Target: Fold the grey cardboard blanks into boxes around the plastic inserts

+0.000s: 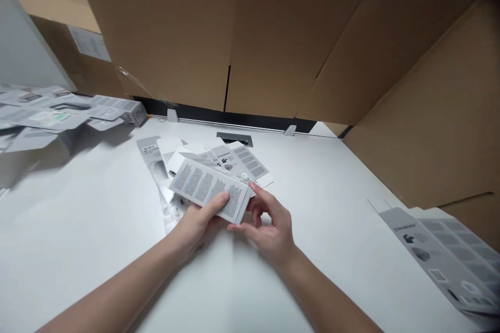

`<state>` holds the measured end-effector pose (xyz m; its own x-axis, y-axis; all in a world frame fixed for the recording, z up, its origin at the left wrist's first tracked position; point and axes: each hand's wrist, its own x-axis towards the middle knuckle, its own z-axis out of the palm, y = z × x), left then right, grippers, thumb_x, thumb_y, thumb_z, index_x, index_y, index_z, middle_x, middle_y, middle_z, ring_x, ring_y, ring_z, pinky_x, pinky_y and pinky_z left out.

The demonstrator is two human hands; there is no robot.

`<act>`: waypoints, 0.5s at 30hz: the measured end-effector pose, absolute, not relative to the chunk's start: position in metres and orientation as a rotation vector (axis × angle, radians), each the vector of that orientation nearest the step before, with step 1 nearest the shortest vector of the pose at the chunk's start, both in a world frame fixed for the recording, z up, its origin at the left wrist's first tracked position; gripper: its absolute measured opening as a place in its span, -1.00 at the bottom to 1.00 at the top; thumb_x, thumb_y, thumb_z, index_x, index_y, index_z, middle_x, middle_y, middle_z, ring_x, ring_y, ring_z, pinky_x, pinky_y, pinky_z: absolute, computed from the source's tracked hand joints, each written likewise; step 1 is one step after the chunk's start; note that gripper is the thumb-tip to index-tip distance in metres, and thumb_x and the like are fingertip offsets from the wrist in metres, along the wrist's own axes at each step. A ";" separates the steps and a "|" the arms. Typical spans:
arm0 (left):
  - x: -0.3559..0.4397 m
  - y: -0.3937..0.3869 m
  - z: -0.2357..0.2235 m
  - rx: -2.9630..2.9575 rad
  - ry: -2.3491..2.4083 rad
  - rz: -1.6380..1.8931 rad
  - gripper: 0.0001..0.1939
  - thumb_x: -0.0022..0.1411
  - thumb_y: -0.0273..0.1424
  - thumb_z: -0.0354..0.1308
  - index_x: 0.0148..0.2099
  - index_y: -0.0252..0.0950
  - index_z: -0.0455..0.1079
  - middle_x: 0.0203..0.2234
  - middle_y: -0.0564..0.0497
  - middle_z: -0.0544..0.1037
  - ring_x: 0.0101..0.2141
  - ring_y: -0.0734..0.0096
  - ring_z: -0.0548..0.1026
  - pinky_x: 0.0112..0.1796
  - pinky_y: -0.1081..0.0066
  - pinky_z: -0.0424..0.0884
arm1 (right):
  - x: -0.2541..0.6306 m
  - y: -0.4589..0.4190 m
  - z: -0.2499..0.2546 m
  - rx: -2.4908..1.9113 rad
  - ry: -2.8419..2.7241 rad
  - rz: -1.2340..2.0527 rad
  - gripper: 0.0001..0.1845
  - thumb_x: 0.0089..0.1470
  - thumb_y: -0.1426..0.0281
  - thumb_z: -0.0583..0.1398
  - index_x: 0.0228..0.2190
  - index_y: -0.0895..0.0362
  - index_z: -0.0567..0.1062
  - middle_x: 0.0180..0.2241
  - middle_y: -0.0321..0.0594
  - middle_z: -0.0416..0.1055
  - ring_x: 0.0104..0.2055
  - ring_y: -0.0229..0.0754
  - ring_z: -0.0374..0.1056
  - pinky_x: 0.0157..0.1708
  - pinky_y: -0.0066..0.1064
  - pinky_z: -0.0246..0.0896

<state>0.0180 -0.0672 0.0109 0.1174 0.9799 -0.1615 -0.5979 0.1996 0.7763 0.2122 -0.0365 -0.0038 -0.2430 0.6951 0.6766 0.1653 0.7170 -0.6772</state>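
Both my hands hold a small white and grey printed carton (207, 187), partly folded into a box, just above the white table (332, 203). My left hand (197, 223) grips its near edge, thumb on the printed face with lines of text. My right hand (269, 226) pinches the right end of the carton, fingers curled round its corner. Under and behind the carton lie several flat, unfolded carton blanks (242, 158) of the same print.
A pile of flat and folded cartons (58, 114) lies at the left. More flat blanks (449, 255) lie at the right edge. Large brown cardboard boxes (273, 36) wall the table at the back and right. A dark slot (234, 139) sits in the table behind the blanks.
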 end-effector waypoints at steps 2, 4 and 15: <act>0.019 -0.068 0.010 0.630 0.789 1.275 -0.32 0.34 -0.15 0.48 0.40 -0.22 0.46 0.24 -0.24 0.64 0.27 -0.18 0.58 0.30 -0.02 0.52 | 0.211 -0.036 -0.004 -0.649 -1.788 0.564 -0.08 0.12 0.04 0.56 0.41 -0.16 0.42 -0.24 -0.25 0.55 -0.53 -0.29 0.26 -0.61 -0.38 0.42; 0.019 -0.069 0.009 0.643 0.821 1.288 -0.31 0.33 -0.13 0.49 0.40 -0.24 0.46 0.24 -0.26 0.64 0.27 -0.20 0.57 0.32 -0.04 0.49 | 0.211 -0.035 -0.004 -0.631 -1.795 0.542 -0.08 0.13 0.02 0.54 0.41 -0.15 0.42 -0.30 -0.29 0.50 -0.54 -0.29 0.26 -0.60 -0.39 0.41; 0.015 -0.068 0.030 0.507 0.825 1.450 -0.26 0.26 -0.06 0.53 0.37 -0.19 0.45 0.20 -0.19 0.66 0.18 -0.13 0.64 0.24 -0.01 0.58 | 0.216 -0.035 -0.004 -0.581 -1.747 0.446 -0.30 0.46 0.13 0.30 0.50 -0.19 0.30 -0.31 -0.29 0.50 -0.47 -0.24 0.36 -0.53 -0.39 0.43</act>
<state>0.0149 -0.0676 0.0301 -0.0723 0.9806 -0.1824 -0.6579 0.0906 0.7476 0.2158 -0.0354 -0.0038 -0.1938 0.5956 0.7795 0.1494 0.8033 -0.5766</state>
